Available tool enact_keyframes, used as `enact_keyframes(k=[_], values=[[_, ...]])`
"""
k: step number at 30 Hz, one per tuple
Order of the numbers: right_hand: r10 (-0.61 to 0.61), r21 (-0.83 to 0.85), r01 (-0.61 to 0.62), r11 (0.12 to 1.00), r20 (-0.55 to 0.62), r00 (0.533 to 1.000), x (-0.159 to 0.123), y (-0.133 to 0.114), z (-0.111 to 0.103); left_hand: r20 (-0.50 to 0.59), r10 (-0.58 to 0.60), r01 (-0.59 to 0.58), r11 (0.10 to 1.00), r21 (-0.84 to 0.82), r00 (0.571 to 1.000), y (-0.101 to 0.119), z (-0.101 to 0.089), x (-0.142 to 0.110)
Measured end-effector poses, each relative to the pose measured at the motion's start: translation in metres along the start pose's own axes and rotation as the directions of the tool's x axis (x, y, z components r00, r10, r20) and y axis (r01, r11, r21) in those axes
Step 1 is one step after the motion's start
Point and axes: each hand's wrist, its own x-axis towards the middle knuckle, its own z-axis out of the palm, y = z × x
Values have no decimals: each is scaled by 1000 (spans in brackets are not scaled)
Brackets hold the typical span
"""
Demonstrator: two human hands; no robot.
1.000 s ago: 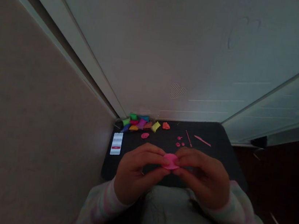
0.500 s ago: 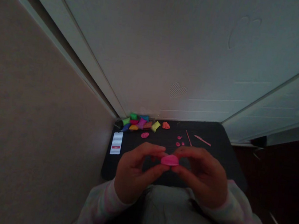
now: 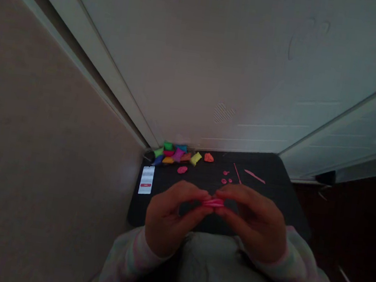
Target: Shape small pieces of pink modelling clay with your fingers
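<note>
A flat piece of pink clay (image 3: 213, 202) is pinched between the fingertips of both hands, above the near part of a small black table (image 3: 271, 189). My left hand (image 3: 167, 217) grips its left edge with thumb and fingers closed. From the right side, my right hand (image 3: 253, 221) pinches it the same way. The clay looks thin and edge-on. Both wrists show pale striped sleeves.
Several small coloured clay packets (image 3: 175, 154) lie at the table's far left by the wall. A pink lump (image 3: 182, 170), small pink bits (image 3: 226, 180), two thin pink tools (image 3: 254, 176) and a phone (image 3: 146, 180) lie on the table. A white wall stands behind it.
The pink clay has been pressed from a rounded disc into a thinner, flatter piece, and both hands have shifted slightly upward while staying pinched on it.
</note>
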Motion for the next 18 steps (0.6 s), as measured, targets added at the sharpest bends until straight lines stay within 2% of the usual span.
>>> enact_keyframes(k=[8,12,14,18], values=[[23,102,-24,994,7,1000,0,-1,2,16,31,-30,998,-53,999,0,2,0],[37,120,-35,992,-12,999,0,-2,3,7,67,-67,998,-10,998,2,2,4],[11,92,-10,996,-8,1000,4,-2,1,29,91,-93,995,43,995,3,0,9],[-126,26,124,992,65,990,22,-4,-7,102,141,-152,982,113,985,9,-8,27]])
